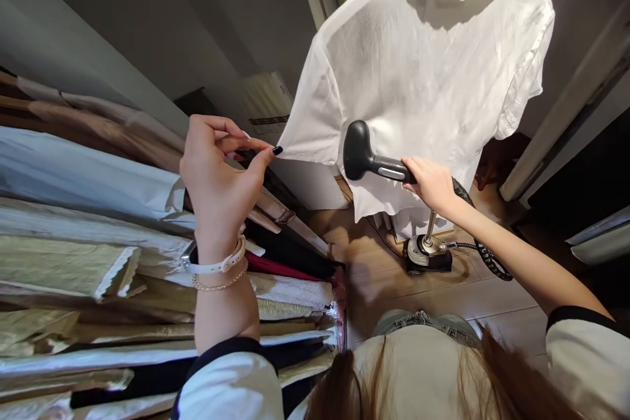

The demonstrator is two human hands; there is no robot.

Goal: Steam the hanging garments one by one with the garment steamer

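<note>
Right now my left hand (216, 177) is closed to a fine pinch, with thumb and fingertips nipping the sleeve hem of the white shirt (423, 65), which hangs just beyond that pinch and spreads away to its right. My right hand (432, 182) is wrapped fully around the handle of the black garment steamer (367, 159); its head juts out left of my fist, against the shirt's lower panel, between my two hands. Below my right wrist the steamer base (426, 254) stands on the wooden floor, and stacked garments (98, 243) crowd under my left forearm.
</note>
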